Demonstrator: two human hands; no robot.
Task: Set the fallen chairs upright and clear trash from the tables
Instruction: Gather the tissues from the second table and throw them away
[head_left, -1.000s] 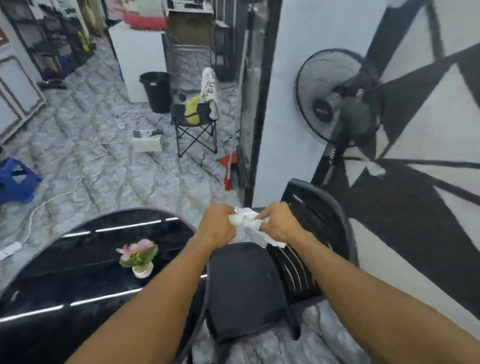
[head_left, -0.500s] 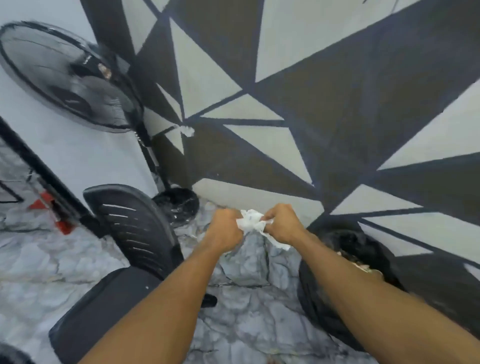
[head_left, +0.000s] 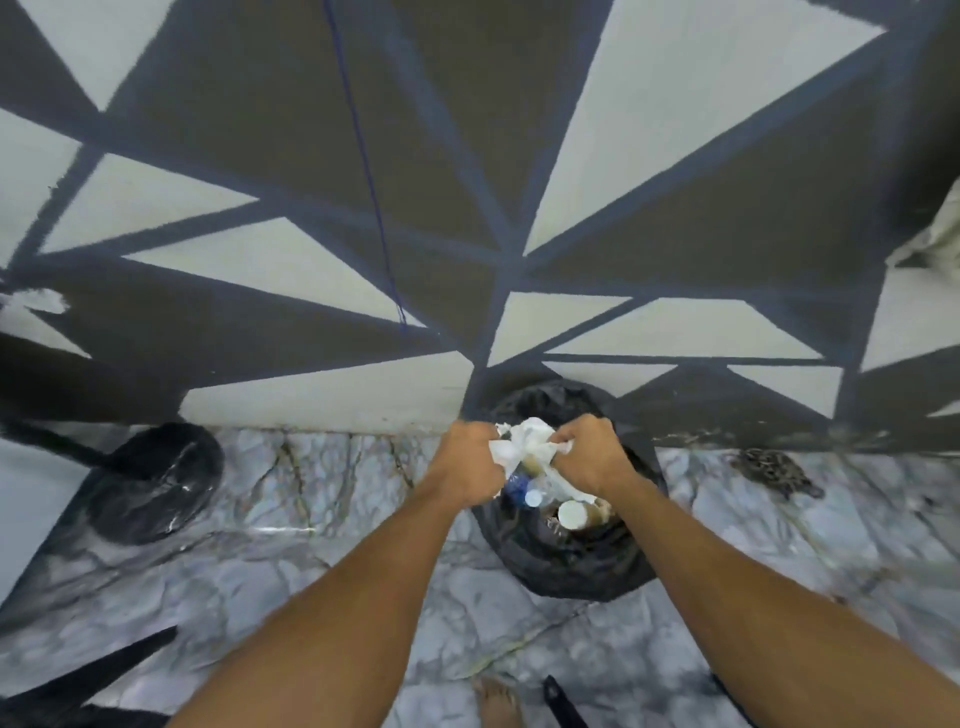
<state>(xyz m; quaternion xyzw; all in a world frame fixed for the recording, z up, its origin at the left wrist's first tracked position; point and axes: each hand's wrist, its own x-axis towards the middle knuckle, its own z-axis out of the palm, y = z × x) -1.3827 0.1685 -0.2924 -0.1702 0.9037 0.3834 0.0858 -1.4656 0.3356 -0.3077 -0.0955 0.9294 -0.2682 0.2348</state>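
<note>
A crumpled white tissue (head_left: 524, 441) is stretched between both my fists. My left hand (head_left: 467, 460) grips its left end and my right hand (head_left: 589, 457) grips its right end. Both hands hover directly over a black-lined trash bin (head_left: 566, 566) that stands on the marble floor against the wall. Inside the bin I see bottles and a cup (head_left: 571, 513). No chair or table shows clearly in this view.
The round black base of a standing fan (head_left: 150, 480) sits on the floor at left. A dark chair part (head_left: 88, 675) pokes in at the bottom left. The black-and-white geometric wall (head_left: 467, 208) is right behind the bin. My bare foot (head_left: 498, 701) is below the bin.
The view has swung right, away from the table, chair and fan. The bin now lies straight under my hands, which still hold the tissue between them.
</note>
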